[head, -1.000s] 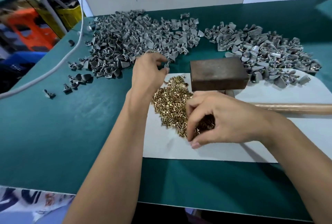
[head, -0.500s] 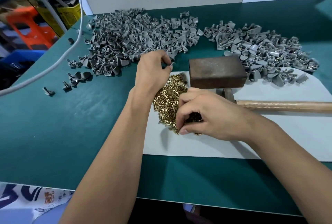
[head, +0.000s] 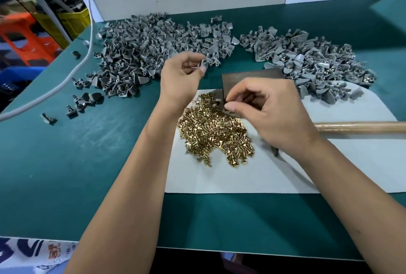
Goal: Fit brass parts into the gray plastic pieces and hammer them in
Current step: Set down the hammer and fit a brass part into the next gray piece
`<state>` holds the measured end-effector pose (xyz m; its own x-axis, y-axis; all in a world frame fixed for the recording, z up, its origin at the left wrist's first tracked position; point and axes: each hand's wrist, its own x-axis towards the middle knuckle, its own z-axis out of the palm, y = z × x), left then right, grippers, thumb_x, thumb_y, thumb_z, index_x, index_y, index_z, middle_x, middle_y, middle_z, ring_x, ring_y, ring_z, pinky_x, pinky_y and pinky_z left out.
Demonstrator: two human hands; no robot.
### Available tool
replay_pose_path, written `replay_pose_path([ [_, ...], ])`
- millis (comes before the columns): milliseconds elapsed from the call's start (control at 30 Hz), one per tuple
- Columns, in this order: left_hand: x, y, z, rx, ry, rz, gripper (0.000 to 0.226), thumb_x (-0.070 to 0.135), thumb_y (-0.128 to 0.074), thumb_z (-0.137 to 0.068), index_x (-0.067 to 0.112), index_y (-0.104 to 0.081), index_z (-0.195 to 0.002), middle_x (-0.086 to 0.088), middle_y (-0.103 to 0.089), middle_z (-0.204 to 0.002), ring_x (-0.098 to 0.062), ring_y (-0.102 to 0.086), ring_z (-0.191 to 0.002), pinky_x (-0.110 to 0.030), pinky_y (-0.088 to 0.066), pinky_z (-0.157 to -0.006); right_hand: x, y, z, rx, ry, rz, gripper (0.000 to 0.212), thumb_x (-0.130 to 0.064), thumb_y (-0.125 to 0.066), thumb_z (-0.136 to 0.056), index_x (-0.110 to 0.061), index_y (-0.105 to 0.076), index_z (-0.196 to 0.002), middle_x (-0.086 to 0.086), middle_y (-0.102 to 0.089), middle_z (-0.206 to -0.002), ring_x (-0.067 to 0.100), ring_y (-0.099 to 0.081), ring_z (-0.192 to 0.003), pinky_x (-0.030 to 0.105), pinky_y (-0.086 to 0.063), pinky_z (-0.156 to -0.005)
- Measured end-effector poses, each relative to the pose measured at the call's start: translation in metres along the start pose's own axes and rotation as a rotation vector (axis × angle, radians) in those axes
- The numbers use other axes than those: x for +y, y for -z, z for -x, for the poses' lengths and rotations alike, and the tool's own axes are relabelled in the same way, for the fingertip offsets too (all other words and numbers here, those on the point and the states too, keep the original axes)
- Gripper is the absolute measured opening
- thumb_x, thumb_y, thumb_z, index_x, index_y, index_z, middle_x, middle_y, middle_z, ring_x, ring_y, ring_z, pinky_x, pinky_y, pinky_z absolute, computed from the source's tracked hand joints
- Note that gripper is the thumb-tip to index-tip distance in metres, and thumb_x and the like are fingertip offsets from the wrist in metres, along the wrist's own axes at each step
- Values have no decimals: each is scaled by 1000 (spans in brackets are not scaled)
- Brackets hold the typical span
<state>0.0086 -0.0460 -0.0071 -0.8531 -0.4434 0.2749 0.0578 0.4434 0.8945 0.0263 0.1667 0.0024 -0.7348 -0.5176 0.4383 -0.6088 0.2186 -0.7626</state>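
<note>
Centre frame, on the green bench (head: pixel 66 163), both hands work above a white sheet (head: pixel 263 177). Left hand (head: pixel 180 80) sits just above centre, fingers curled, pinching one gray plastic piece (head: pixel 203 63) between thumb and fingertips at the lower edge of the left gray pile (head: pixel 153 54). Right hand (head: pixel 268 111) is right of centre, thumb and forefinger closed together as if pinching (whatever is between them is too small to make out, so cannot tell if it holds a brass part). Brass parts (head: pixel 215 130) lie heaped on the sheet, centre frame, just below and left of the right hand, between the two forearms. Dark metal block (head: pixel 248 78) sits on the sheet's upper edge, partly hidden behind the right hand. Wooden hammer handle (head: pixel 362 125) lies across the sheet at right, running off the right edge of frame; its head is hidden by the hand. Second gray pile (head: pixel 307 58) spreads across the upper right, some pieces showing brass inside, its lower edge spilling onto the sheet. A few stray gray pieces (head: pixel 87 100) lie at mid left on the bench. White cable (head: pixel 66 80) curves across the upper left. Orange stool (head: pixel 22 38) and yellow crate (head: pixel 72 21) stand off the bench, upper left.
</note>
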Motion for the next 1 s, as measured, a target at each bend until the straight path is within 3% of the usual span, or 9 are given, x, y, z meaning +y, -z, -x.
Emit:
replay_pose_path([
  [133, 19, -12, 15, -124, 29, 379, 26, -9, -70, -88, 2, -71, -111, -15, -71, -100, -24, -68, -96, -41, -58, -97, 9, 11, -6, 178, -49, -38, 13, -12, -80, -87, -20, -81, -96, -9, -76, -87, 12, -72, -82, 32, -60, -80],
  [200, 25, -19, 22, -225, -2, 463, 28, -11, -71, -87, 1, -71, -112, -20, -72, -101, -28, -70, -95, -44, -58, -96, 13, 18, -9, 234, -72, -38, 16, -10, -77, -89, -20, -81, -99, -11, -77, -89, 10, -74, -86, 31, -60, -83],
  [333, 32, -30, 31, -348, -69, 509, 30, -9, -76, -82, 2, -72, -110, -16, -76, -98, -28, -71, -92, -44, -60, -91, 16, 27, -11, 281, -73, 19, 18, -6, -73, -91, -16, -81, -103, -9, -78, -94, 8, -74, -91, 35, -60, -88],
  [500, 35, -38, 37, -334, -43, 509, 29, -10, -82, -73, 0, -72, -99, -21, -76, -97, -33, -74, -90, -53, -60, -90, 15, 28, -11, 369, -89, 76, 18, -5, -76, -87, -17, -66, -97, -4, -74, -88, 8, -73, -84, 34, -61, -81],
  [667, 38, -42, 40, -335, -21, 487, 23, -14, -81, -73, 0, -74, -89, -20, -77, -94, -33, -76, -88, -46, -62, -88, 16, 28, -10, 417, -85, 132, 25, -9, -79, -85, -19, -58, -95, -5, -74, -85, 5, -73, -83, 35, -62, -79],
  [833, 39, -45, 41, -320, 2, 462, 21, -16, -79, -75, -5, -74, -92, -20, -77, -92, -30, -77, -87, -38, -63, -85, 16, 28, -10, 419, -100, 125, 32, -9, -79, -83, -21, -52, -95, -9, -75, -82, 4, -74, -81, 37, -62, -80],
  [1000, 41, -49, 43, -297, -5, 387, 20, -13, -79, -77, -5, -76, -95, -18, -78, -93, -34, -76, -90, -50, -61, -90, 18, 27, -10, 428, -129, 127, 34, -4, -78, -80, -20, -51, -93, -5, -75, -80, 6, -73, -77, 39, -62, -77],
])
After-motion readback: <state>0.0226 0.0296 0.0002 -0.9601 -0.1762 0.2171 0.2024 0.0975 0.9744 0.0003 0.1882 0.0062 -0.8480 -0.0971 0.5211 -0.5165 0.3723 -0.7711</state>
